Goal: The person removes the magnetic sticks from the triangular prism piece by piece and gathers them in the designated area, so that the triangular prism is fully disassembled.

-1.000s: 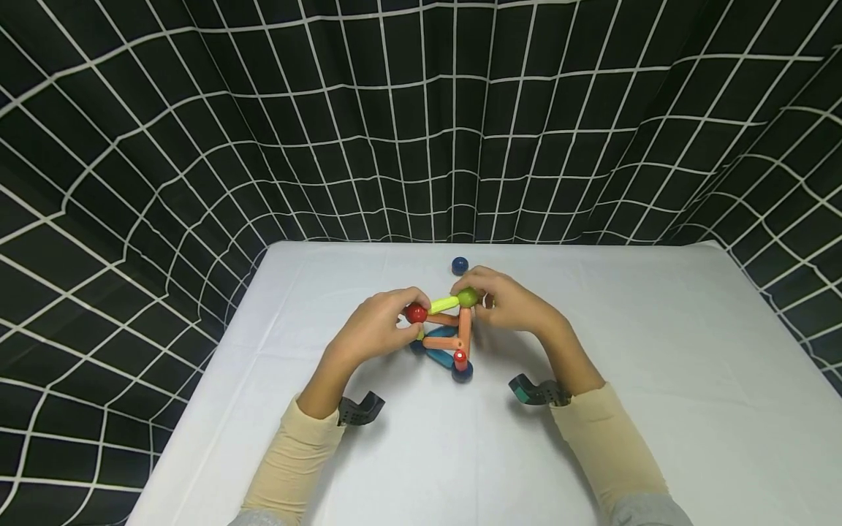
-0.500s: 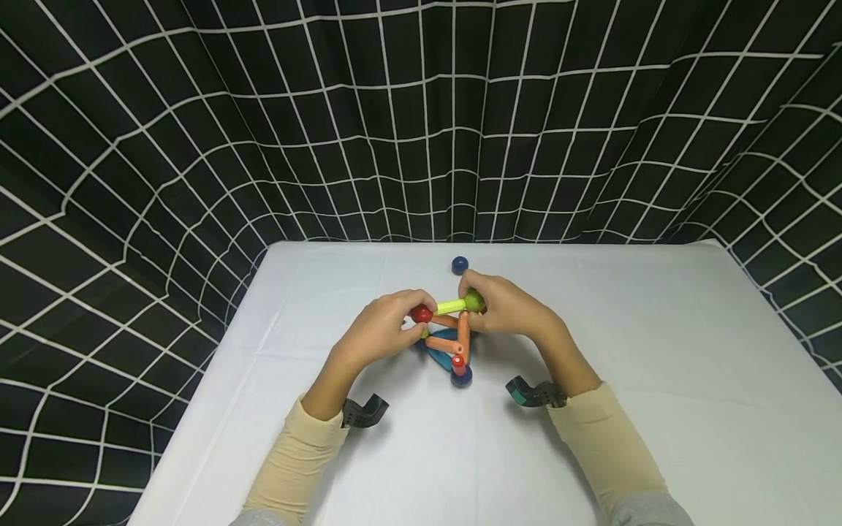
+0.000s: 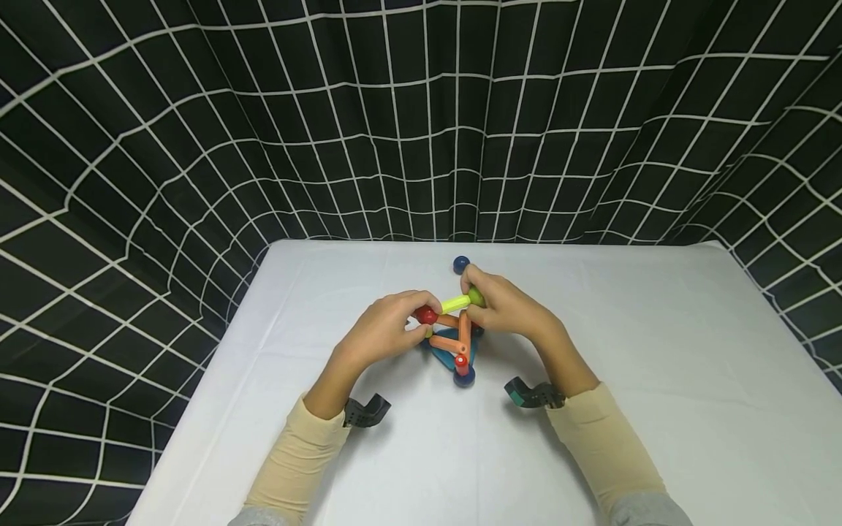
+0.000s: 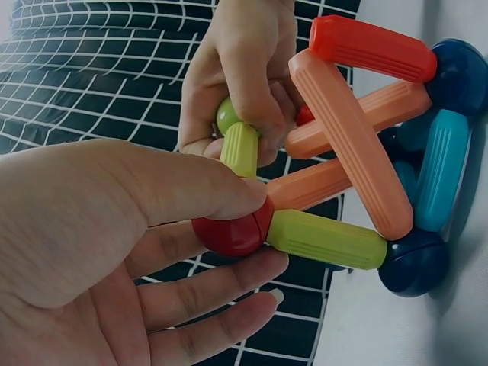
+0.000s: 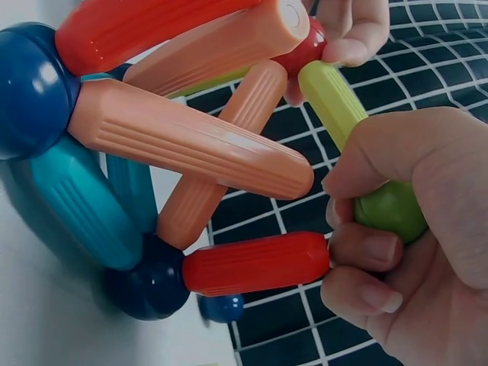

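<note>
In the head view the left hand [image 3: 383,330] grips a red ball [image 3: 426,315], thumb on one side and fingers on the other. A yellow-green rod [image 3: 454,304] runs from that ball to a green ball [image 3: 476,296], which the right hand [image 3: 511,307] pinches. In the left wrist view another yellow-green rod [image 4: 328,239] joins the red ball to a dark blue ball [image 4: 414,263]. Orange rods [image 5: 191,137] cross within the structure, above teal rods [image 5: 88,202]. In the right wrist view a red rod [image 5: 256,263] reaches from a dark blue ball [image 5: 147,278] to the right hand's fingers.
A loose blue ball [image 3: 461,264] lies behind the structure on the white table [image 3: 421,460]. Black curtains with a white grid [image 3: 434,109] stand behind and beside the table.
The left hand and red ball have shifted slightly right. The right hand has changed its hold around the green ball, and the yellow-green rod between the hands has moved right.
</note>
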Available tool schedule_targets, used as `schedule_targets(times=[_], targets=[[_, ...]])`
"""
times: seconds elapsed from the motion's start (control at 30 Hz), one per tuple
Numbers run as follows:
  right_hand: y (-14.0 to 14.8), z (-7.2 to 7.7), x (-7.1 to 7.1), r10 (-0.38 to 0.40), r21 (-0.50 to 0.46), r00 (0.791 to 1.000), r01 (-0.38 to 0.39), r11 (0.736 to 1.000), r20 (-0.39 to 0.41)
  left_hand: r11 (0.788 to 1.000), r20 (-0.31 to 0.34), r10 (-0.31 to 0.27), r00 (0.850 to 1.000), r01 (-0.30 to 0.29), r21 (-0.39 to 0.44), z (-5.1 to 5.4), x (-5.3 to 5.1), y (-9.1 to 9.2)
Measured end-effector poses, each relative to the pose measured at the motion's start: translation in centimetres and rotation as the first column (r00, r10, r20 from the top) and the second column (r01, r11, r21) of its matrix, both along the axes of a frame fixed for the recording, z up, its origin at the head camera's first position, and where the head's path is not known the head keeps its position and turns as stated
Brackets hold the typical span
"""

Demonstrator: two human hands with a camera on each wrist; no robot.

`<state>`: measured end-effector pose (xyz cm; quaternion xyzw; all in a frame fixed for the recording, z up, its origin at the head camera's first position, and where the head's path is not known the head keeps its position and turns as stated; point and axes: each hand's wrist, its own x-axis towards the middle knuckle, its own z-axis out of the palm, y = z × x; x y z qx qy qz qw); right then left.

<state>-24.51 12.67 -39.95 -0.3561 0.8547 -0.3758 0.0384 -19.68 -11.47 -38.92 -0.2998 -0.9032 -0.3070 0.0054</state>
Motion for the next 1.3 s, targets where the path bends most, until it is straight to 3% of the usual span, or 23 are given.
schedule_targets(times=[0.23,0.4,0.57,0.7,0.9,1.1,1.3], targets=[[0.2,0.0,-0.1,-0.007,0.011,1.0,0.007,1.0,-0.018,1.0,-0.002,0.004,1.0,-0.004,0.0,-0.1,0.0,0.0],[0.7,0.1,-0.1,-0.101,0.042,0.994,0.102,0.994,-0.04,1.0,0.002,0.013,1.0,-0.013,-0.014,-0.1,0.0,0.1],[1.1,0.2,-0.3,-0.211,0.036,0.973,0.214,0.976,-0.09,1.0,0.003,0.011,1.0,-0.011,-0.017,-0.1,0.0,0.2],[1.4,0.2,-0.9,-0.268,-0.005,0.963,0.268,0.964,-0.045,1.0,0.005,0.015,1.0,-0.015,-0.013,-0.1,-0.1,0.2],[2.4,-0.8,-2.5,-0.219,0.005,0.974,0.219,0.976,0.052,1.0,0.012,0.026,1.0,-0.026,-0.006,-0.2,-0.1,0.1],[3.3,-2.1,-4.8,-0.173,0.033,0.983,0.171,0.985,0.058,1.0,0.011,0.025,1.0,-0.025,-0.007,-0.3,-0.1,0.1],[3.7,-2.3,-6.6,-0.16,0.012,0.986,0.16,0.987,0.045,1.0,0.004,0.019,1.0,-0.019,-0.017,-0.3,-0.2,0.1]])
